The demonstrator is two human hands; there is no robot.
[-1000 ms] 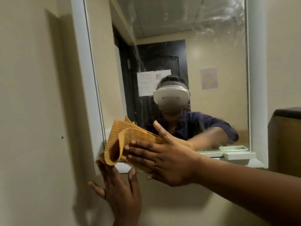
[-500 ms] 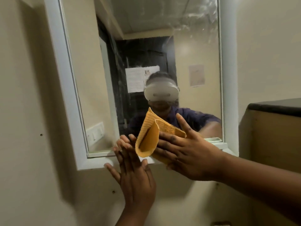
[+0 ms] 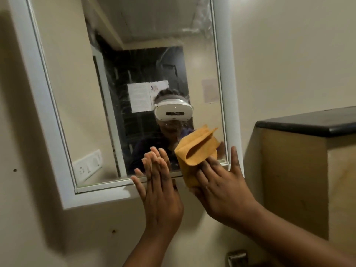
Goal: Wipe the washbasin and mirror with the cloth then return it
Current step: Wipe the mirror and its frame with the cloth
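Right hand [image 3: 217, 187], fingers spread, presses folded orange cloth [image 3: 196, 151] onto white-framed wall mirror [image 3: 123, 83], lower right of frame; left hand [image 3: 159, 191] flat beside, fingers together.

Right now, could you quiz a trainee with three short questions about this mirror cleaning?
1. True or false: the right hand presses the orange cloth against the mirror.
2. Near which corner of the mirror is the cloth? A. upper left B. lower right C. upper right
3. Fill in: the left hand rests with ____ fingers on the mirror's white frame.

Key: 1 true; 2 B; 3 straight
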